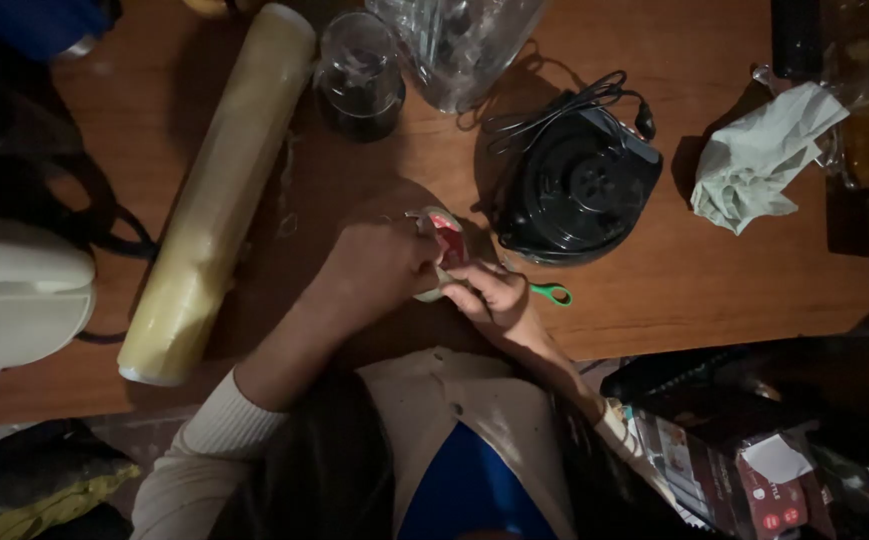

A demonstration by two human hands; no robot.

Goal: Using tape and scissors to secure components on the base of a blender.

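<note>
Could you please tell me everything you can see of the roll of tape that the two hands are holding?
The roll of tape is a small ring with a pale, translucent rim and a red inner core. It sits tilted, just above the wooden table, near its front edge. The left hand covers its left side, and the right hand touches its lower right edge. Much of it is hidden by fingers and dim light. A black round appliance base lies just behind it.
</note>
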